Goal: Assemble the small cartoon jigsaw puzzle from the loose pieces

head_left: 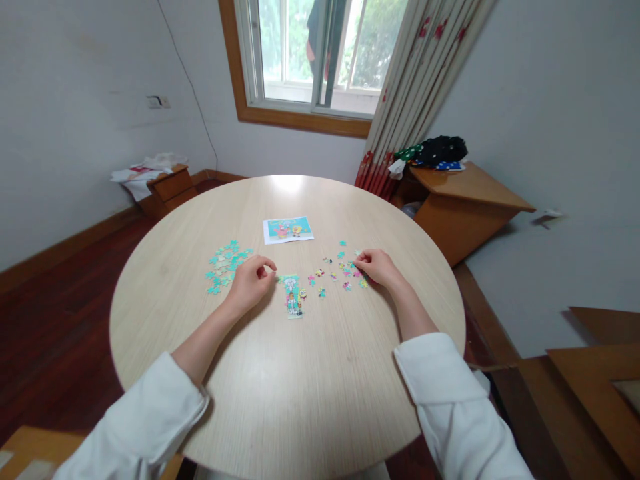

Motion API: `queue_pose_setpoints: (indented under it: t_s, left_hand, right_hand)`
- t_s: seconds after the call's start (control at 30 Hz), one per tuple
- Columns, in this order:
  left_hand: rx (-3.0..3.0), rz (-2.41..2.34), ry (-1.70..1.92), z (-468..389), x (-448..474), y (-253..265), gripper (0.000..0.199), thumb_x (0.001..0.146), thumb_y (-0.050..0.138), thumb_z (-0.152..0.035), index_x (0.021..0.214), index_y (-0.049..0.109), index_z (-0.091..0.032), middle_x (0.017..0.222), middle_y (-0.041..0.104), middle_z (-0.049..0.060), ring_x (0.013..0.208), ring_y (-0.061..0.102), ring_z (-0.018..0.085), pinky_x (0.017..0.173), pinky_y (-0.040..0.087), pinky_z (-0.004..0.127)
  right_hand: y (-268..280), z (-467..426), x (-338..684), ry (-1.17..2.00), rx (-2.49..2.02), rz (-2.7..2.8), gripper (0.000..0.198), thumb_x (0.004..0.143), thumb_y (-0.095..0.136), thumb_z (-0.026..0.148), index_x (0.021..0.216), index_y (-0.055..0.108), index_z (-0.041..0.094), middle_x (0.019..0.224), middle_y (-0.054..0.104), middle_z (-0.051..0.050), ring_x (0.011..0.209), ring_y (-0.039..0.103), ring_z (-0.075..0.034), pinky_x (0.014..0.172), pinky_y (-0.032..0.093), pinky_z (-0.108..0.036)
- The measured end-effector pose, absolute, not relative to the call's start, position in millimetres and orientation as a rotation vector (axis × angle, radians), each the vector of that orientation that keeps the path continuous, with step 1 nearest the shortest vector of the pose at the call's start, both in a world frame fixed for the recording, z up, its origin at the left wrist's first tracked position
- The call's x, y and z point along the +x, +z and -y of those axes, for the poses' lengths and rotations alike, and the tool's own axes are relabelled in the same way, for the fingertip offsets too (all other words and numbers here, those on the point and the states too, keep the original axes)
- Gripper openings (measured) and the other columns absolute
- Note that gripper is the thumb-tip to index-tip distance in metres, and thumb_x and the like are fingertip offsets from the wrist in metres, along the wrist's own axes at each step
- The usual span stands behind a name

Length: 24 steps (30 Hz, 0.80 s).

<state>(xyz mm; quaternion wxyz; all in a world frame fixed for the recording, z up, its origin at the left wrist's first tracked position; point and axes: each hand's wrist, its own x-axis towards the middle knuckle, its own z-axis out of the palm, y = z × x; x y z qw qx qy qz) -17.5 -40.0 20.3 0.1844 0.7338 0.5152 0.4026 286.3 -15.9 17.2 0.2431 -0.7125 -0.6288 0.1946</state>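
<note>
My left hand (253, 283) is beside the upper left of a partly joined jigsaw puzzle (293, 297), a narrow upright strip with a pale green cartoon figure on teal. Its fingers are curled in towards the thumb; whatever may be between the tips is too small to make out. My right hand (379, 268) reaches into loose, colourful puzzle pieces (347, 285) on the right, its fingertips pinched at a small teal puzzle piece (352, 265). A heap of teal and pale green puzzle pieces (223, 267) lies left of my left hand.
A printed reference picture (289, 230) lies farther back on the round wooden table (300, 393). Beyond the table stand a wooden cabinet (450, 207) with dark cloth (443, 153) on top, a curtain (415, 87) and a window (320, 60).
</note>
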Motion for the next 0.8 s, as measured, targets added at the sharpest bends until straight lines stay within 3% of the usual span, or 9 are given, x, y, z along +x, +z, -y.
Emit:
queue_pose_setpoints:
  t_s: [0.23,0.57,0.8]
  left_hand:
    - [2.045,-1.455,1.137,42,-16,25,0.007,0.068,0.055,-0.016,0.065,0.061,-0.017,0.055,0.047,-0.004,0.051,0.041,0.010,0.054,0.033,0.023]
    - [1.975,-1.495,1.152,39,-18,18,0.009,0.072,0.053,-0.022,0.070,0.060,-0.018,0.048,0.034,-0.007,0.047,0.035,0.010,0.049,0.027,0.023]
    - [1.964,-1.508,1.165,37,-19,16,0.008,0.074,0.053,-0.022,0.074,0.060,-0.017,0.049,0.033,-0.007,0.047,0.034,0.010,0.049,0.026,0.023]
  right_hand:
    - [19,16,292,0.412,-2.005,1.727,0.011,0.072,0.059,0.023,0.066,0.064,0.016,0.063,0.063,-0.003,0.058,0.052,-0.012,0.055,0.034,-0.023]
    - [20,17,287,0.387,-1.889,1.692,0.013,0.071,0.059,0.025,0.069,0.067,0.015,0.060,0.062,-0.002,0.057,0.053,-0.013,0.056,0.036,-0.024]
    - [16,19,271,0.489,-1.724,1.876,0.022,0.067,0.068,0.033,0.082,0.069,0.017,0.076,0.067,-0.004,0.067,0.057,-0.014,0.063,0.040,-0.025]
